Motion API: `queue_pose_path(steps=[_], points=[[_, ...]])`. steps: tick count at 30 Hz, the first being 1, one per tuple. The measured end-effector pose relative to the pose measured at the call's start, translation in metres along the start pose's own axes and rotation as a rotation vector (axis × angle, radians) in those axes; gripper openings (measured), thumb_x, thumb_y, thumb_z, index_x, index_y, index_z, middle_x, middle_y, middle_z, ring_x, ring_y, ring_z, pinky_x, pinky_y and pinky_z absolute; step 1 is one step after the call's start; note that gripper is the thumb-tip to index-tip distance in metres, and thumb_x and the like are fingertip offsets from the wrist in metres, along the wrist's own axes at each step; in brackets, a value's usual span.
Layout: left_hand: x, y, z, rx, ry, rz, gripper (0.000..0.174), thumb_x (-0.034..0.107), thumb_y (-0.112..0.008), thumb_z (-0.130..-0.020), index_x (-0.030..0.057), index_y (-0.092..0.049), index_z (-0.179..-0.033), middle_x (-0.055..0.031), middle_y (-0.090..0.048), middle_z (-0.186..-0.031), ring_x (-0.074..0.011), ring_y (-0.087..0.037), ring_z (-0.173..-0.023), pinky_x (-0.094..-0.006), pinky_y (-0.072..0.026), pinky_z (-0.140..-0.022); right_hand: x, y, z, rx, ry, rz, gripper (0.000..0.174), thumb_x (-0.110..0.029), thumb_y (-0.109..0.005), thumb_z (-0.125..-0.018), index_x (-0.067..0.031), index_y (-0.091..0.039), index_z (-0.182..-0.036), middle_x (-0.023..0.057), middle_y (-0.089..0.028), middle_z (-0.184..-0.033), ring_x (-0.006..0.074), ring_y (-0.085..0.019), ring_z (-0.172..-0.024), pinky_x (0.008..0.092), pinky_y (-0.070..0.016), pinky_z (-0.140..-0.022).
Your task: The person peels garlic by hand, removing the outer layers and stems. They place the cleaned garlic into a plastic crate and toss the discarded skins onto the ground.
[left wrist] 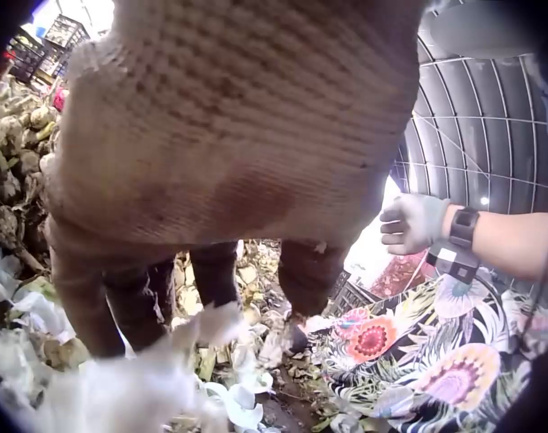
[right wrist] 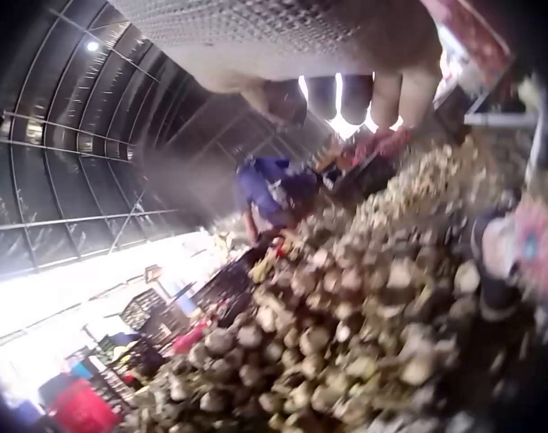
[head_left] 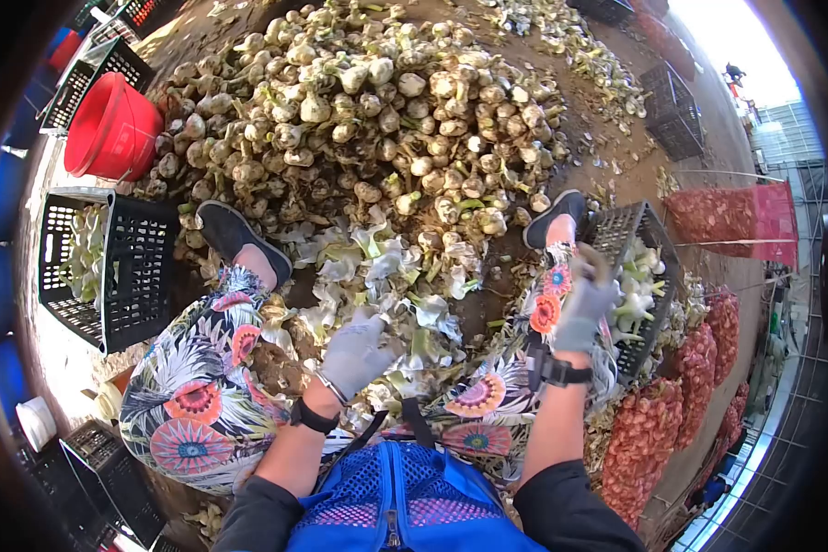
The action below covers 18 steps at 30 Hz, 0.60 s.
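My gloved left hand [head_left: 357, 354] reaches down between the knees, over loose white and green husks [head_left: 377, 267]. Its fingers point downward in the left wrist view, with a blurred pale husk [left wrist: 129, 392] below them. My gloved right hand [head_left: 591, 299] is by the right shin, beside a black crate [head_left: 630, 359] of trimmed white bulbs [head_left: 637, 294] with green stalks. Its glove fingers are stained brown and bend loosely in the right wrist view, with bright gaps and no bulb between them. A large heap of soil-marked, garlic-like bulbs [head_left: 359, 101] lies ahead of the feet.
Another black crate [head_left: 138, 267] stands at the left, near a red bucket [head_left: 110, 129]. Filled red mesh bags [head_left: 649, 442] line the right side, and a longer one [head_left: 718, 221] lies further up. Someone in blue [right wrist: 269, 189] bends beyond the heap in the right wrist view.
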<state>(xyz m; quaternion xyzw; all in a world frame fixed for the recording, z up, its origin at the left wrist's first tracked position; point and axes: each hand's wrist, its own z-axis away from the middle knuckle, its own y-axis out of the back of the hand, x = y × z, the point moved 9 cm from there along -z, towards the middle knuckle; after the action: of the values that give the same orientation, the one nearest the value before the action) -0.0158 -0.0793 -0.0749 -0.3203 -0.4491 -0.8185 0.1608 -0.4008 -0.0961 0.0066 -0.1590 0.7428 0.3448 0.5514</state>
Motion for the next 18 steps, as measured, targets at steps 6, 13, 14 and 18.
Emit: queue_pose_path(steps=[6,13,14,18], points=[[-0.01,0.006,-0.011,0.089,0.003,0.108,0.044,0.036,-0.066,-0.088,0.0001,-0.056,-0.111,-0.0257,-0.056,-0.111,-0.0451,-0.059,-0.101,-0.0502,-0.0497,-0.084,0.081,-0.181,-0.002,-0.514,0.383,0.83,0.049,-0.004,-0.063,-0.074,-0.0137,-0.066,-0.121,0.0132,-0.06,-0.13,0.0364,-0.054,-0.121,0.043,-0.0455,-0.101],[-0.005,0.016,-0.024,0.104,0.062,0.398,0.054,0.04,-0.065,-0.09,-0.0009,-0.052,-0.123,-0.0261,-0.055,-0.115,-0.0457,-0.057,-0.104,-0.0486,-0.0482,-0.089,0.066,-0.163,-0.019,-0.475,0.141,0.328,0.03,0.006,-0.056,-0.085,-0.0025,-0.07,-0.11,0.0097,-0.072,-0.1,0.0158,-0.067,-0.084,0.03,-0.0526,-0.077],[-0.001,0.014,-0.028,0.076,0.047,0.414,0.068,0.04,-0.067,-0.086,0.0002,-0.045,-0.137,-0.028,-0.052,-0.127,-0.0465,-0.054,-0.115,-0.0463,-0.0465,-0.097,0.052,-0.159,0.002,-0.508,-0.021,0.157,0.029,0.006,-0.055,-0.087,-0.0034,-0.069,-0.11,0.008,-0.072,-0.097,0.015,-0.065,-0.082,0.0287,-0.0519,-0.076],[0.031,0.03,-0.02,0.2,-0.157,0.527,0.084,0.046,-0.071,-0.085,0.0015,-0.037,-0.148,-0.023,-0.048,-0.139,-0.0364,-0.048,-0.128,-0.0408,-0.0398,-0.107,-0.006,-0.159,0.108,-0.661,-0.483,-0.246,0.025,0.0,-0.06,-0.092,-0.0047,-0.067,-0.115,0.0022,-0.069,-0.094,0.0108,-0.062,-0.075,0.0224,-0.05,-0.068]])
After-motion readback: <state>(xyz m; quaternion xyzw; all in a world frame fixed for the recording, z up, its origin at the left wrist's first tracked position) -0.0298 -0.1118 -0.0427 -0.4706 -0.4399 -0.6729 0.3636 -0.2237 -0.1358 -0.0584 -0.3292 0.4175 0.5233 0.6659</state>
